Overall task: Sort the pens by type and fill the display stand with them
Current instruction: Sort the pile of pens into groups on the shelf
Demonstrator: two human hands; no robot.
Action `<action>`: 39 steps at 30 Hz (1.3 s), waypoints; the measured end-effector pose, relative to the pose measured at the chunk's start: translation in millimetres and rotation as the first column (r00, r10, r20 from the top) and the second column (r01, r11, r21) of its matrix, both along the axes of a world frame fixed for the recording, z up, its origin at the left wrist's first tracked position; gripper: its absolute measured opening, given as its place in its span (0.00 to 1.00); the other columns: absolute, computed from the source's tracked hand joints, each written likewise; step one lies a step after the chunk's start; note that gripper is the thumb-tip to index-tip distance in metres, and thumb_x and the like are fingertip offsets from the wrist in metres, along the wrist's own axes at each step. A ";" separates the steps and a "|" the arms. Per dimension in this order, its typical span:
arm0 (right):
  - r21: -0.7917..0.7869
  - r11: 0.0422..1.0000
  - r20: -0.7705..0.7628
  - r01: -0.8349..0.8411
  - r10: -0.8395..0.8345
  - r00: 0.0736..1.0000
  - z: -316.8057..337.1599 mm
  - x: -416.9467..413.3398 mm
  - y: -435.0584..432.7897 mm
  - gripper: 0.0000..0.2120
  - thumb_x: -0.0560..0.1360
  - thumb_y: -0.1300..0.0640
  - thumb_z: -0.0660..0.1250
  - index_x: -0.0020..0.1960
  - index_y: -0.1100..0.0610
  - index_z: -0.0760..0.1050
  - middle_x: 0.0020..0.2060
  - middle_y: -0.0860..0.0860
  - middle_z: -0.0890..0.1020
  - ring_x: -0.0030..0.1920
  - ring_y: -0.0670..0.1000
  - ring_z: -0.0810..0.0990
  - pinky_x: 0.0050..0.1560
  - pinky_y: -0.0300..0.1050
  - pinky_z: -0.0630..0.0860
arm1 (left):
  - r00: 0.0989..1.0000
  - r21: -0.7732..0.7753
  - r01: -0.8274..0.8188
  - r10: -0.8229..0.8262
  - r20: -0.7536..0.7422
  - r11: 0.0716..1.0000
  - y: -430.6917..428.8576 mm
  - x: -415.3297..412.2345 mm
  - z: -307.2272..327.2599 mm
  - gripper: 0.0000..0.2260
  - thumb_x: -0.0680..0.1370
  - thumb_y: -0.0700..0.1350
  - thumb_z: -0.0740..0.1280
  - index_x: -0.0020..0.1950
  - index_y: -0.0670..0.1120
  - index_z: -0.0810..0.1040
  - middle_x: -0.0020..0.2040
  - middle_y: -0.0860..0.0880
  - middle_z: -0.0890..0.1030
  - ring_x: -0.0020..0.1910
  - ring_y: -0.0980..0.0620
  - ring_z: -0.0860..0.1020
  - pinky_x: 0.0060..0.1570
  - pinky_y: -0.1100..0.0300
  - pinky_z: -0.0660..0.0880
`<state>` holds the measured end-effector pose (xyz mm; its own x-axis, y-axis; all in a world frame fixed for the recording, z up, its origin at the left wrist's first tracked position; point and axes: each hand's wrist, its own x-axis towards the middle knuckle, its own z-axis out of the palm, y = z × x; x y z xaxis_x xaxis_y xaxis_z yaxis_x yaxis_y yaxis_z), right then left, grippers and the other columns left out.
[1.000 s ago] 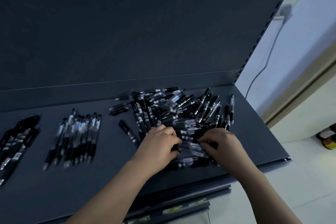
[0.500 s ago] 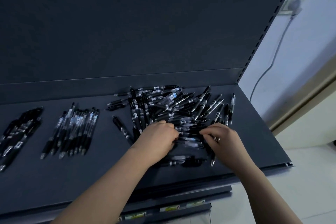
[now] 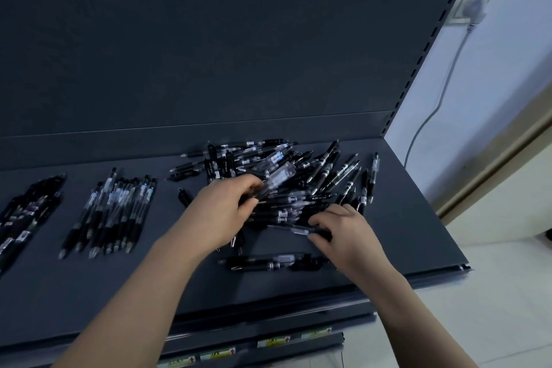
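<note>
Pens in the mixed pile [image 3: 286,185] lie at the shelf's [image 3: 418,218] right end. Since half a second ago the left hand [image 3: 222,212] has lifted, pinching a clear-barrelled pen [image 3: 276,178], while the right hand [image 3: 346,233] now grips a black pen [image 3: 294,229] nearer the front.

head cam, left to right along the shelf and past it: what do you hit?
Dark pen bundle at the left edge → aligned row of clear-barrel pens → left hand in the unsorted pen pile → right hand → wall socket with plug.
</note>
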<state>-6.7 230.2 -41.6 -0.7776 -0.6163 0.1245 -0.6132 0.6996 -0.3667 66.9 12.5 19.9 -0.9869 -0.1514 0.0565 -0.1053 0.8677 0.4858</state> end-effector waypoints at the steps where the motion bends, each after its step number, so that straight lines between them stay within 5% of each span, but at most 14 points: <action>1: 0.026 1.000 -0.002 -0.007 0.007 1.000 0.8 0.0 -2.5 0.13 0.76 0.50 0.67 0.59 0.51 0.79 0.52 0.46 0.80 0.56 0.50 0.74 0.59 0.41 0.69 | 1.000 0.003 0.007 -0.007 -0.008 1.000 1.7 2.3 -0.2 0.15 0.79 0.45 0.65 0.65 0.54 0.75 0.52 0.57 0.79 0.50 0.55 0.77 0.51 0.61 0.73; 3: 0.047 0.999 -0.011 -0.023 0.024 1.000 2.5 0.7 -6.7 0.12 0.77 0.51 0.65 0.59 0.52 0.78 0.51 0.47 0.80 0.55 0.50 0.75 0.61 0.43 0.69 | 1.000 -0.005 0.026 -0.026 0.006 1.000 3.9 6.5 -3.6 0.15 0.79 0.44 0.63 0.66 0.52 0.74 0.52 0.56 0.76 0.47 0.56 0.75 0.47 0.63 0.70; 8: 0.089 0.995 0.026 -0.056 0.054 0.998 5.1 -1.8 -10.5 0.07 0.76 0.54 0.62 0.52 0.51 0.77 0.44 0.45 0.77 0.50 0.49 0.75 0.57 0.42 0.71 | 0.987 0.018 0.063 -0.065 0.147 0.998 9.0 16.9 -14.7 0.01 0.80 0.45 0.59 0.49 0.50 0.68 0.45 0.53 0.72 0.38 0.58 0.70 0.37 0.61 0.66; 12: 0.021 0.998 0.138 -0.052 0.049 0.989 6.0 -5.5 -2.3 0.09 0.77 0.54 0.64 0.54 0.52 0.80 0.43 0.44 0.72 0.47 0.45 0.72 0.47 0.38 0.71 | 0.944 0.051 0.097 -0.108 0.311 0.994 13.8 20.1 -19.7 0.10 0.76 0.54 0.68 0.44 0.51 0.70 0.41 0.54 0.76 0.37 0.56 0.74 0.39 0.58 0.73; 19: -0.226 0.964 0.223 0.141 -0.089 0.971 22.6 -14.2 26.1 0.04 0.74 0.59 0.70 0.45 0.51 0.80 0.33 0.37 0.78 0.33 0.37 0.75 0.35 0.27 0.68 | 0.899 -0.060 0.129 -0.091 0.428 0.990 17.2 14.1 -21.1 0.14 0.74 0.54 0.70 0.38 0.50 0.69 0.36 0.53 0.72 0.34 0.55 0.71 0.31 0.61 0.65; 23: -0.418 0.858 0.388 0.297 -0.127 0.913 25.2 -14.6 30.7 0.03 0.74 0.61 0.70 0.45 0.54 0.80 0.28 0.43 0.79 0.26 0.39 0.72 0.29 0.27 0.66 | 0.884 -0.084 0.158 -0.103 0.456 0.984 17.0 10.4 -20.8 0.12 0.76 0.53 0.69 0.37 0.50 0.70 0.36 0.53 0.73 0.34 0.55 0.71 0.31 0.61 0.65; 30: -0.585 0.589 0.617 0.557 -0.122 0.778 22.7 -21.0 27.9 0.03 0.78 0.63 0.64 0.48 0.58 0.77 0.38 0.51 0.83 0.40 0.48 0.82 0.48 0.43 0.78 | 0.861 -0.073 0.213 -0.152 0.485 0.974 17.6 5.6 -20.0 0.10 0.75 0.53 0.69 0.39 0.51 0.71 0.36 0.53 0.73 0.34 0.55 0.71 0.31 0.61 0.64; 34: -0.622 0.438 0.690 0.649 -0.085 0.718 23.4 -25.1 23.7 0.03 0.81 0.64 0.60 0.49 0.60 0.71 0.44 0.56 0.84 0.42 0.52 0.85 0.45 0.42 0.81 | 0.879 -0.039 0.193 -0.155 0.450 0.980 12.2 5.5 -20.2 0.11 0.77 0.54 0.67 0.39 0.50 0.71 0.36 0.52 0.73 0.34 0.54 0.70 0.33 0.60 0.66; 39: -0.588 0.447 0.653 0.674 -0.229 0.722 18.0 -31.9 27.3 0.05 0.82 0.63 0.55 0.54 0.61 0.69 0.42 0.58 0.82 0.36 0.51 0.84 0.45 0.51 0.79 | 0.927 0.022 0.111 -0.112 0.359 0.994 0.7 0.2 -14.0 0.11 0.79 0.53 0.62 0.39 0.52 0.66 0.39 0.52 0.72 0.37 0.54 0.71 0.38 0.58 0.68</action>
